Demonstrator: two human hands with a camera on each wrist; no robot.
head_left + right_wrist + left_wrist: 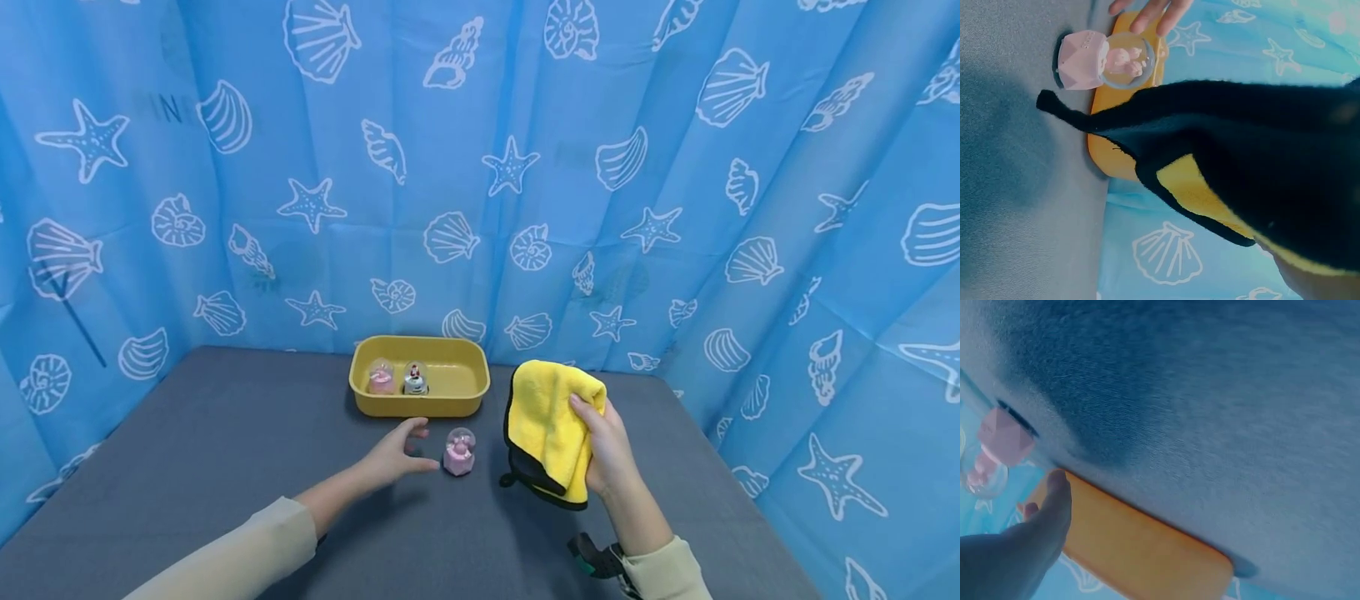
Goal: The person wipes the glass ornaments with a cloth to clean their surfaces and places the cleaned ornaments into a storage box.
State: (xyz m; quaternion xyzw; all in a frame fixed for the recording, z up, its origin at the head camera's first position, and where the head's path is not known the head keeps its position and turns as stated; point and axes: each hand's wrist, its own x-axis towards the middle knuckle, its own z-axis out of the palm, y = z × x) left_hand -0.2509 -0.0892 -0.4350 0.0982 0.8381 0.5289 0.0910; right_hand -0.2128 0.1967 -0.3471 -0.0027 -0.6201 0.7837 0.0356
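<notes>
Between the two hands, on the grey table [247,433], a small pink snow globe [459,454] is standing upright, its clear dome resting on a faceted base. Pink shapes are showing inside the dome, and lettering too small to read is running along the base in the right wrist view. Just beside it, the left hand [396,455] is hovering above the table, its thumb and fingers curving well apart and holding nothing. On the globe's other side, the right hand [606,442] is gripping a yellow cloth [546,417], thumb pressing on the front while most of the fingers are hiding behind it. That cloth is hanging in folds above the table, its black edging and underside showing, and a small black loop is sticking out at a lower corner. Behind the standing globe, a yellow tray [420,407] is sitting near the table's far edge, and in its left half a second pink globe [382,379] and a pale grey globe [416,381] are standing side by side. Beyond, a blue curtain [465,317] is hanging, bearing white shells and starfish. Pale sleeves [240,550] are covering both forearms.
</notes>
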